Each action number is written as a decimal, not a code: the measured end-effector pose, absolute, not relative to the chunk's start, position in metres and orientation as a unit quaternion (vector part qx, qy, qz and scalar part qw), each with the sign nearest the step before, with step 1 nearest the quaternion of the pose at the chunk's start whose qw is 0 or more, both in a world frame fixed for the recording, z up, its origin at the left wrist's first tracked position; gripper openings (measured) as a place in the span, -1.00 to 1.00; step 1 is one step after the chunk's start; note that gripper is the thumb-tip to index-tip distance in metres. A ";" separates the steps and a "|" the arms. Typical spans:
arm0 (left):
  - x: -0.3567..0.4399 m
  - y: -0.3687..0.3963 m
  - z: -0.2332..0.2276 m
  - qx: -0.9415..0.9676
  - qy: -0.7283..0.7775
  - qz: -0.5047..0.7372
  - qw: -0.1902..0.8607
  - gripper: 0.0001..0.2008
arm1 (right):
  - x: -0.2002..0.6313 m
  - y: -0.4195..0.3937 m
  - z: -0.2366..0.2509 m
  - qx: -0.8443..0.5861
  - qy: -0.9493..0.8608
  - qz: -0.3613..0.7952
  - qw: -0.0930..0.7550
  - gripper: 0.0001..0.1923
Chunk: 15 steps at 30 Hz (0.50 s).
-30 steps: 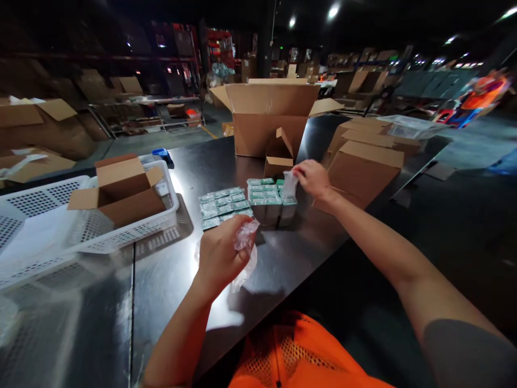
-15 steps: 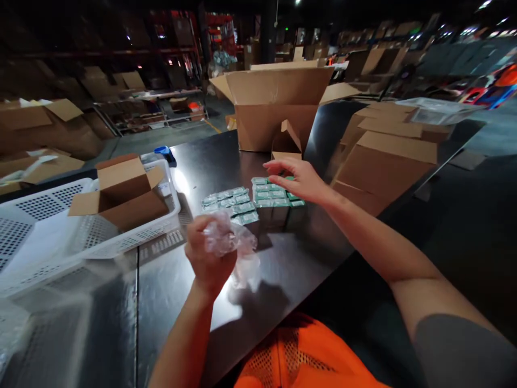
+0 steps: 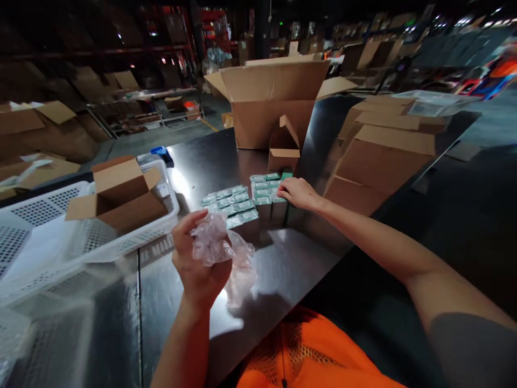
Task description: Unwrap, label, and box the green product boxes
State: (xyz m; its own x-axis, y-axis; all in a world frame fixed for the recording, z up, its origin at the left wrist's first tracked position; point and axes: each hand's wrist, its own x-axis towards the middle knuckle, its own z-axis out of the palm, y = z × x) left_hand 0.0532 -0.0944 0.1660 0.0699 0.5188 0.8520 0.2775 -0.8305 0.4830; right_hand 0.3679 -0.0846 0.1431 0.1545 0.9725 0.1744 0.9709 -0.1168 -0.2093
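The left hand (image 3: 197, 264) was raised above the near part of the dark table (image 3: 283, 269), its fingers closed around a crumpled wad of clear plastic wrap (image 3: 220, 248) — part of the film hung loose below the fist. The right hand (image 3: 297, 193) reached forward and lay on the right end of a block of upright small boxes with green tops (image 3: 266, 194), fingers curled over the nearest ones (whether it actually gripped one could not be told). The two hands were well apart.

Just left of that block, touching it, a second batch of the same green boxes lay flat (image 3: 232, 203) in rows. Behind them stood a small brown carton (image 3: 284, 145) with its flap up, and behind that a large open cardboard box (image 3: 274, 102). To the right, closed cartons (image 3: 379, 161) were stacked at the table's edge. On the left, a white perforated basket (image 3: 133, 237) held an open cardboard box (image 3: 121, 194), with a blue object (image 3: 163, 155) just behind the basket. An orange mesh vest (image 3: 307, 355) showed at the bottom.
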 end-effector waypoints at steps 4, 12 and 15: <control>0.050 -0.094 0.164 0.749 0.265 0.602 0.082 -0.51 | 0.369 -0.084 0.150 -0.762 -0.635 0.009 0.124 -0.75; 0.048 -0.097 0.168 0.742 0.272 0.608 0.080 -0.57 | 0.367 -0.069 0.155 -0.795 -0.595 0.025 0.116 -0.88; 0.047 -0.096 0.169 0.745 0.271 0.607 0.064 -0.61 | 0.363 -0.073 0.152 -0.783 -0.610 0.014 0.121 -0.87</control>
State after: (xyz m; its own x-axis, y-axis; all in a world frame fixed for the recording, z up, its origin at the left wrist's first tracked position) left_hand 0.0469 -0.0957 0.1692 0.1173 0.4808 0.8689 0.3254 -0.8453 0.4238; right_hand 0.3633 -0.0727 0.1525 0.2556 0.9586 0.1254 0.9517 -0.2267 -0.2069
